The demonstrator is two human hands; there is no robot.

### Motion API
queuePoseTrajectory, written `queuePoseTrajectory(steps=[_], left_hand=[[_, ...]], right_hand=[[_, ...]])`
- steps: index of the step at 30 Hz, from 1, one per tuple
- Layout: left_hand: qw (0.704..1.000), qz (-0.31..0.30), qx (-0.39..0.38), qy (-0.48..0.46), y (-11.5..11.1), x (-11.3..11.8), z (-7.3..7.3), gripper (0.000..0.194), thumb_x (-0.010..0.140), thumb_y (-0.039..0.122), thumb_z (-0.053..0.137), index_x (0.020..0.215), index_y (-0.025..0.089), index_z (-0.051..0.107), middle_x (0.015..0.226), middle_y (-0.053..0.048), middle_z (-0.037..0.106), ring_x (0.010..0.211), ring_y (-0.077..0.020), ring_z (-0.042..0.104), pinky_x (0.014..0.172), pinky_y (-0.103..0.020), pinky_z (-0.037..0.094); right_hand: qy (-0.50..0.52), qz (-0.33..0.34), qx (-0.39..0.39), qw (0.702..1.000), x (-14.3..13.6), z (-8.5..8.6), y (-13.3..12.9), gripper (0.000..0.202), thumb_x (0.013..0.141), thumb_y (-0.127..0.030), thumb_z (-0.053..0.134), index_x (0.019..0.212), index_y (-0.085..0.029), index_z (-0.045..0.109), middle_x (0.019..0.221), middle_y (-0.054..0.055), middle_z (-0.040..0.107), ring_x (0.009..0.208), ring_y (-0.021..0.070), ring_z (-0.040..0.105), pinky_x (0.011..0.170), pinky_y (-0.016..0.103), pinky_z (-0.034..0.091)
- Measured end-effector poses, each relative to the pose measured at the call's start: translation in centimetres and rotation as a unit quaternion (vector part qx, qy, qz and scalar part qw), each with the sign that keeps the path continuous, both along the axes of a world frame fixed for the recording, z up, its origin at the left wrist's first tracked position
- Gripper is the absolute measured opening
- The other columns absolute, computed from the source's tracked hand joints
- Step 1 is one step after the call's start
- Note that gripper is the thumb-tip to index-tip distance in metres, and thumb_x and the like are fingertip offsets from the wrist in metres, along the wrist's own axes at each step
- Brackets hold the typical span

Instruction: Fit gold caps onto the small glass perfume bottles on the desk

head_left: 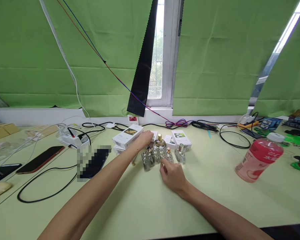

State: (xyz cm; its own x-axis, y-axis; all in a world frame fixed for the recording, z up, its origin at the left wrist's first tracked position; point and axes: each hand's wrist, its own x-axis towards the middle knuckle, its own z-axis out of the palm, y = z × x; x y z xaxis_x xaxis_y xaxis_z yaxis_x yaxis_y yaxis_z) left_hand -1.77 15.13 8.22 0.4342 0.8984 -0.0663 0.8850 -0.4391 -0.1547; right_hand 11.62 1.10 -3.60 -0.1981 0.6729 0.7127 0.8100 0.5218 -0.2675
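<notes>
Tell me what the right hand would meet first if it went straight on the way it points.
The right hand would most likely meet the cluster of glass bottles just ahead of it; depth is unclear, so it may already be touching one.

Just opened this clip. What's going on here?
Someone has both bare hands among small glass bottles and white boxes on a table. The left hand reaches past the bottles toward the back, beside the boxes; whether it grips anything is hard to tell. The right hand is at the front of the bottles, fingers curled, close to the nearest ones. A pink drink bottle is off to the right.
</notes>
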Motion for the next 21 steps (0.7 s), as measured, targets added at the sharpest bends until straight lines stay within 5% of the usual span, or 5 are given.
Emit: queuePoseTrajectory(steps=[10, 16, 21], left_hand=[[0.999, -0.001, 0.027, 0.034, -1.0, 0.2, 0.6, 0.036, 0.093, 0.036, 0.059, 0.123, 0.015, 0.057, 0.123, -0.010, 0.059, 0.105, -0.0216, 0.061, 0.089, -0.043, 0.054], [0.999, 0.009, 0.046, 0.004, -1.1, 0.1, 0.3, 0.023, 0.088, 0.018, 0.064, 0.108, 0.006, 0.064, 0.112, -0.019, 0.063, 0.106, -0.0259, 0.062, 0.092, -0.041, 0.050], [0.998, 0.047, 0.040, -0.012, -1.3, -0.1, -0.3, 0.035, 0.093, 0.035, 0.061, 0.120, 0.013, 0.058, 0.120, -0.010, 0.061, 0.105, -0.0218, 0.062, 0.089, -0.042, 0.054]], right_hand=[[0.000, 0.002, 0.000, 1.000, 0.1, 0.0, 0.0, 0.016, 0.089, -0.011, 0.045, 0.080, -0.018, 0.055, 0.059, -0.002, 0.060, 0.047, 0.0116, 0.052, 0.049, 0.026, 0.026], [0.001, 0.001, 0.001, 1.000, 0.0, 0.0, 0.0, 0.015, 0.088, -0.011, 0.045, 0.079, -0.019, 0.054, 0.058, -0.002, 0.060, 0.047, 0.0117, 0.052, 0.049, 0.026, 0.026], [0.002, 0.001, 0.003, 1.000, 0.0, 0.0, 0.0, 0.015, 0.088, -0.012, 0.045, 0.079, -0.019, 0.054, 0.059, -0.002, 0.061, 0.047, 0.0119, 0.052, 0.049, 0.026, 0.026]])
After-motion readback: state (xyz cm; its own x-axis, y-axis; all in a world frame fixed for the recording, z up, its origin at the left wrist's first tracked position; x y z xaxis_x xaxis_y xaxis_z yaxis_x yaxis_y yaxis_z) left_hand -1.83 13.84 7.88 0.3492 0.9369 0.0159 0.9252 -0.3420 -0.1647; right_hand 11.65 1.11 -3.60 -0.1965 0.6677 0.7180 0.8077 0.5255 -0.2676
